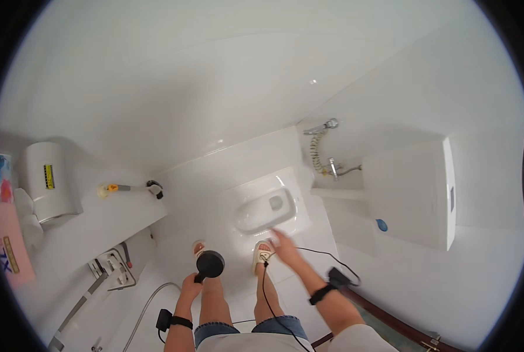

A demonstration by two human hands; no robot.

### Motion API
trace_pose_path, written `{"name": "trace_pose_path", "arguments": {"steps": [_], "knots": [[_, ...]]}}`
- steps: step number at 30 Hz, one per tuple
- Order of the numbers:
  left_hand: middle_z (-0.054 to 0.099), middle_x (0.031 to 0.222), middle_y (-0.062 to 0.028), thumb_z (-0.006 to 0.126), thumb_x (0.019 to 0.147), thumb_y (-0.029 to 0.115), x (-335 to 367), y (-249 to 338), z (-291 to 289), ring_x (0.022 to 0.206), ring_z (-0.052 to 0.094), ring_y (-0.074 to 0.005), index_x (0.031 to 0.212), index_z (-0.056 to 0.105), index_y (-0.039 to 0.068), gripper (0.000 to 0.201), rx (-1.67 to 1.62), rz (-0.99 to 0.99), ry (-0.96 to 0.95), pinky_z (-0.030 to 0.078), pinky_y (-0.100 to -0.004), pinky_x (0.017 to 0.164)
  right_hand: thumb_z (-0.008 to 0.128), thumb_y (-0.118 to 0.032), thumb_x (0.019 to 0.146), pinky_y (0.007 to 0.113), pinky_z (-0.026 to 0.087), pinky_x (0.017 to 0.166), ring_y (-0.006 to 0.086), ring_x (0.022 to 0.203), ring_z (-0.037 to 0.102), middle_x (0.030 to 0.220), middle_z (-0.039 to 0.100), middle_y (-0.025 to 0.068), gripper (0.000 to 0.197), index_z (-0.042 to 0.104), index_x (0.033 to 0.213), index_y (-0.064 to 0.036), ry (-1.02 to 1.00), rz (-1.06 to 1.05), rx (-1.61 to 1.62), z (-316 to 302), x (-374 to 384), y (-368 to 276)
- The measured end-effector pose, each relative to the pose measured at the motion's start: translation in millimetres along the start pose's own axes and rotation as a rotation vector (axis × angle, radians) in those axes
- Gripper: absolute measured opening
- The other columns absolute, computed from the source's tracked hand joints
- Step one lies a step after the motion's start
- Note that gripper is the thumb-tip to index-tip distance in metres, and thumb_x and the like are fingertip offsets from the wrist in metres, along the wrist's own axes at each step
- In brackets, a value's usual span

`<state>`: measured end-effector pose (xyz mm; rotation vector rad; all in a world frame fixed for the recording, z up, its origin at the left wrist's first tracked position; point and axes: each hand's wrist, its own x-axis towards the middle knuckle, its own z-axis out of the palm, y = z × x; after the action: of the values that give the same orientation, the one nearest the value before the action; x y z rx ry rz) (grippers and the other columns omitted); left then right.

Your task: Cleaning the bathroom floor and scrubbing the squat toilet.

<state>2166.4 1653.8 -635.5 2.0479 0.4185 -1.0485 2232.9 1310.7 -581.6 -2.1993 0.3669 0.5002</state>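
Note:
My left hand [191,285] grips the short handle of a black, round, pan-shaped thing [211,264]. Its dark disc hangs in front of my left leg and hides part of that foot. Out ahead of my right leg is my right hand [284,247], slightly blurred, with its fingers stretched out and apart and nothing seen in them. Just past that hand lies a white squat toilet [256,213] set in the floor. A black strap with a small box is on each wrist, and a thin black cable runs near my right arm.
A wall-mounted white cistern [408,193] stands at the right, beside a hand sprayer [320,127] with a coiled hose. On the left ledge [124,217] are a brush [130,188], a paper dispenser [51,182] and a pink package [12,243]. A grey hose [150,299] curves by my left arm.

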Motion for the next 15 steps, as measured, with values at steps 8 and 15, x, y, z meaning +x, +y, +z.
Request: {"name": "trace_pose_path", "arguments": {"steps": [8, 15], "knots": [[0.058, 0.078, -0.0207, 0.052, 0.064, 0.01, -8, -12, 88, 0.079, 0.055, -0.0368, 0.081, 0.06, 0.002, 0.02, 0.4, -0.094, 0.01, 0.043, -0.0415, 0.069, 0.064, 0.005, 0.062, 0.039, 0.033, 0.091, 0.0304, 0.113, 0.035, 0.123, 0.035, 0.0138, 0.069, 0.033, 0.124, -0.0043, 1.031, -0.061, -0.852, -355, -113, -22], [0.059, 0.076, -0.0211, 0.051, 0.063, 0.01, -2, 6, 153, 0.077, 0.056, -0.036, 0.081, 0.06, 0.003, 0.021, 0.346, -0.078, 0.059, 0.044, -0.0404, 0.068, 0.06, -0.018, 0.076, 0.034, 0.039, 0.084, 0.0292, 0.101, 0.045, 0.114, 0.042, 0.0155, 0.049, 0.039, 0.116, 0.0017, 0.895, 0.095, -0.709, -435, -130, -9]]}}
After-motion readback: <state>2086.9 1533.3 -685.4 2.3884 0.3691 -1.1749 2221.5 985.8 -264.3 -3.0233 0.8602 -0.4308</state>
